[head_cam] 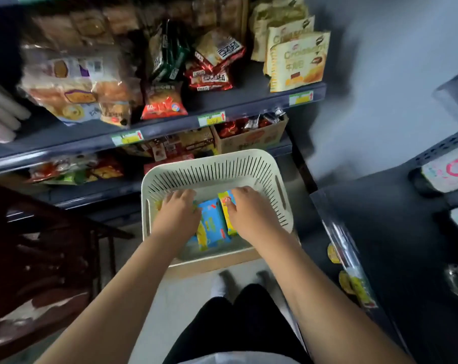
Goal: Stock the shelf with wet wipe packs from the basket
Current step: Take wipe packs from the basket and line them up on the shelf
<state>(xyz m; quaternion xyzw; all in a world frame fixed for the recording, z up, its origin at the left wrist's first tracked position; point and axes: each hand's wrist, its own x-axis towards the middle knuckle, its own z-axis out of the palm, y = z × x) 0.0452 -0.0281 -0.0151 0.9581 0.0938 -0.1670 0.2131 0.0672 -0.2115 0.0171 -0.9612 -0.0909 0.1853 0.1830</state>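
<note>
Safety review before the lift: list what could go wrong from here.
1. The basket seems to sit on a cardboard box; pulling with both the left hand and right hand may shift it.
2. The wet wipe packs lie loose and overlapping, so one could slip out.
3. The shelf ahead is crowded with snack bags that may get knocked.

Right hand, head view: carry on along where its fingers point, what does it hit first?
The right hand has its thumb on the yellow wet wipe pack in the basket, so that pack comes first. Past it, probably the basket's slotted far wall; depth is unclear.
</note>
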